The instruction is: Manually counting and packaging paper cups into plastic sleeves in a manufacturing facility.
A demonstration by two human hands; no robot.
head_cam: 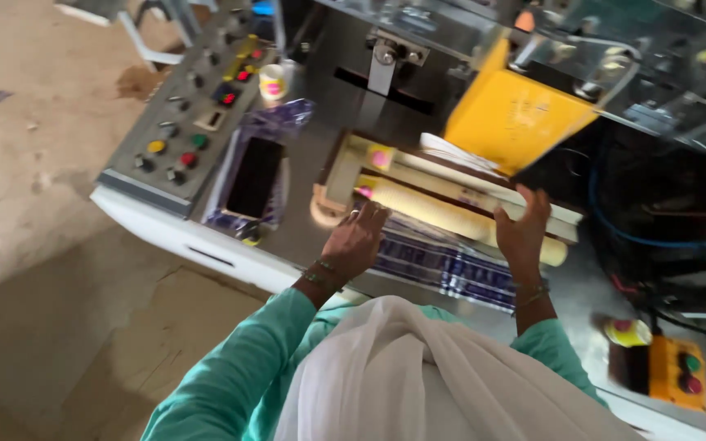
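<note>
One head-worn camera looks steeply down and forward from above the person's shoulders, tilted so the machine bench point(165, 224) runs diagonally from upper left to lower right of the frame. It sits close: the white head cloth point(418, 376) fills the bottom centre, the concrete floor point(34, 163) the left side, the control panel point(194, 110) the upper left.

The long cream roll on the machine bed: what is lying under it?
Under the cream roll lies a printed blue-and-white plastic film, spread toward the person. The left hand and right hand rest on the roll. How far the film runs beneath it is hidden.
</note>
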